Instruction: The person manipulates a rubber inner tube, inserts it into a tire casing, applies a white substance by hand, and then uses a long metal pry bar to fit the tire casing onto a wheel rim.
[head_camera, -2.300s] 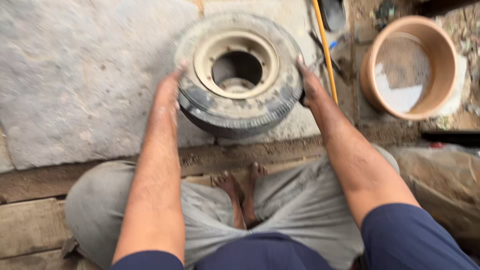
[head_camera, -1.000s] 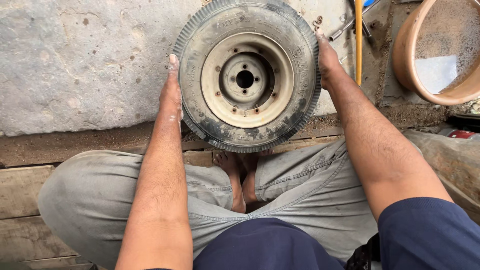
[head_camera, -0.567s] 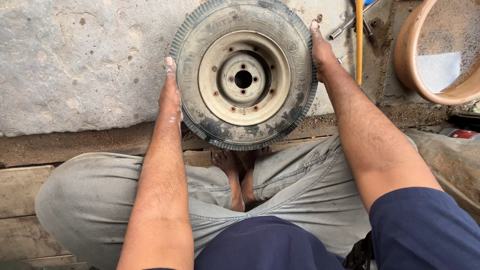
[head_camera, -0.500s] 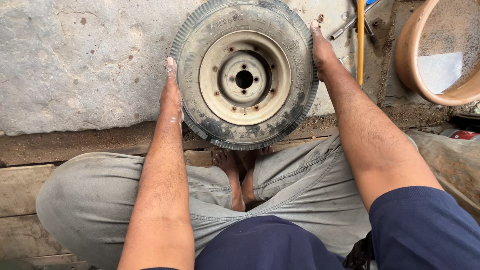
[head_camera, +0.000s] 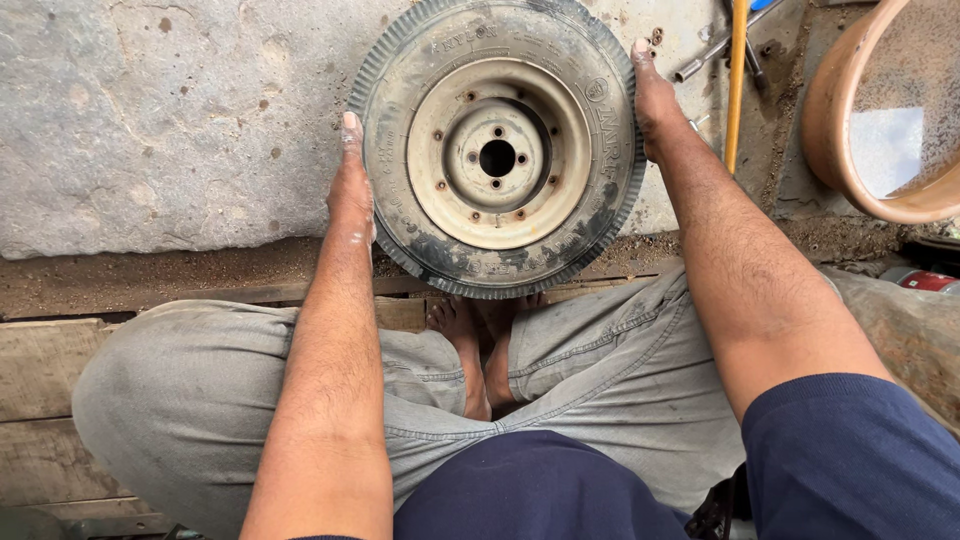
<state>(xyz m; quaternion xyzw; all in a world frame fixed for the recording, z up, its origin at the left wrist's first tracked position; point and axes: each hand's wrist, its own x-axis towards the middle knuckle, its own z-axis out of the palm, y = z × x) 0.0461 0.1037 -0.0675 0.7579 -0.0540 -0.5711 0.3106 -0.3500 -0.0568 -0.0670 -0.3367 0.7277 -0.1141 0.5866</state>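
Observation:
A small dirty tyre on a cream steel rim (head_camera: 497, 150) lies flat on the grey stone slab (head_camera: 170, 120) in front of me, its hub face with bolt holes turned up. My left hand (head_camera: 350, 185) presses flat against the tyre's left sidewall, fingers pointing away from me. My right hand (head_camera: 652, 95) is pressed against the tyre's right edge. Both hands hold the wheel between them. I sit cross-legged in grey trousers, bare feet (head_camera: 478, 345) just below the tyre.
An orange plastic tub (head_camera: 850, 120) holding water stands at the right. A yellow-handled tool (head_camera: 737, 80) and a metal wrench (head_camera: 715, 50) lie between tub and tyre. Wooden planks (head_camera: 40, 370) run under my left knee. A red can (head_camera: 925, 281) lies at far right.
The wheel has been turned over: the deep open rim side faced up at first, now the hub face does. Over the last second my hands and the wheel barely shifted.

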